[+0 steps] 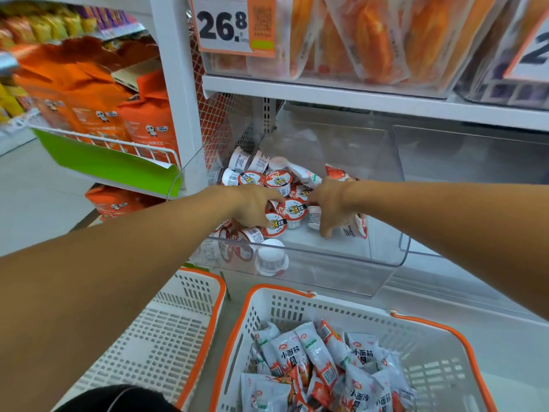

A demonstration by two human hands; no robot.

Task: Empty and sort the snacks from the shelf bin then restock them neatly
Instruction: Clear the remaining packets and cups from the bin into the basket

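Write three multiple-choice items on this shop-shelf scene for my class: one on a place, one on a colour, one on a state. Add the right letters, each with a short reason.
1. Where do the white snack packets mostly lie?
A. In the right basket
B. In the left basket
C. On the top shelf

2. What colour is the rim of the right basket?
A. Blue
B. Orange
C. Black

3. What state is the left basket in, as far as it shows?
A. Heaped with cups
B. Nothing visible in it
C. Tipped upside down

Answers:
1 A: the packets are piled in the basket on the person's right.
2 B: an orange band runs along its top edge.
3 B: only its perforated white floor shows, while the small cups lie in the clear bin, where the left hand and right hand reach.
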